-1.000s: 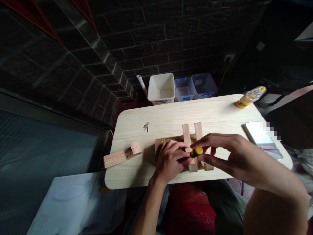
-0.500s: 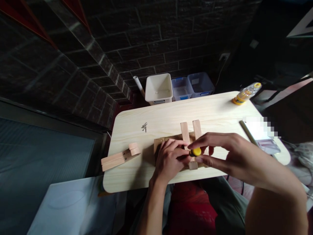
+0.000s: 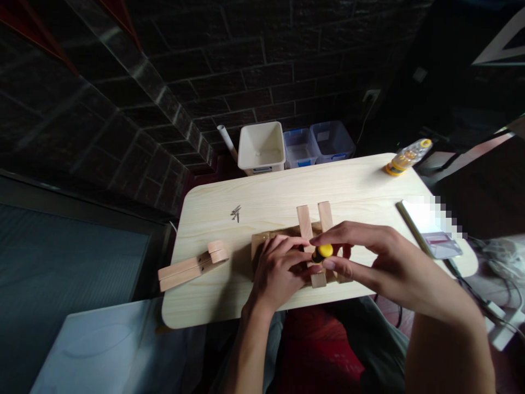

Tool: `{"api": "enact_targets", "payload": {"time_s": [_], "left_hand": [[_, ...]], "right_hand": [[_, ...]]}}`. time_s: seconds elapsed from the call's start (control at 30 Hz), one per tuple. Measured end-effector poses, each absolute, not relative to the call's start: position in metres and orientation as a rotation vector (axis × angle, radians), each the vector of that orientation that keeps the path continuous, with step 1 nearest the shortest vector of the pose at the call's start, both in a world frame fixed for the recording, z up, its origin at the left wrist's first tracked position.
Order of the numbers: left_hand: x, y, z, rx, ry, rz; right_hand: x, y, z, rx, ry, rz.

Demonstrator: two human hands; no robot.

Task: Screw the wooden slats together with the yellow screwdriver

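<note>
Here, my right hand (image 3: pixel 367 253) pinches a yellow-topped tool (image 3: pixel 325 251); my left hand (image 3: pixel 279 266), fingers spread, rests on wooden pieces (image 3: pixel 304 220), screws (image 3: pixel 236 212) lying at its eleven o'clock.

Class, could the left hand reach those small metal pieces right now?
Likely yes: once off the brown block, the left hand has bare tabletop between it and the metal pieces.

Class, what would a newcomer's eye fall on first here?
Probably the yellow knob, bright between the fingers of the right hand, above the wooden strips, with the left hand close beside it. Next, perhaps, the glaring white patch at the table's right end, and the clear bottle with yellow ends near the far right corner.
</note>
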State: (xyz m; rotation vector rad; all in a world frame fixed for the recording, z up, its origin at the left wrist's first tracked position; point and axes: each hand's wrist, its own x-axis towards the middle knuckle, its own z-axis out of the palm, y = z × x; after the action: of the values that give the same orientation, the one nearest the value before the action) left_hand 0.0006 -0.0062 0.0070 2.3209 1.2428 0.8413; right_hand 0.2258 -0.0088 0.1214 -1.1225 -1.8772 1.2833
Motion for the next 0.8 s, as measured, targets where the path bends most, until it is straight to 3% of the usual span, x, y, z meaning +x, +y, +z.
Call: {"api": "enact_targets", "payload": {"time_s": [0.53, 0.8], "left_hand": [[0.001, -0.005, 0.008, 2.272, 1.25, 0.894], [0.0, -0.007, 0.005, 2.28, 1.26, 0.9]], "right_hand": [[0.231, -0.012, 0.117, -1.22, -1.817, 1.324], [0.226, 0.002, 0.136, -1.173, -2.074, 1.18]]}}
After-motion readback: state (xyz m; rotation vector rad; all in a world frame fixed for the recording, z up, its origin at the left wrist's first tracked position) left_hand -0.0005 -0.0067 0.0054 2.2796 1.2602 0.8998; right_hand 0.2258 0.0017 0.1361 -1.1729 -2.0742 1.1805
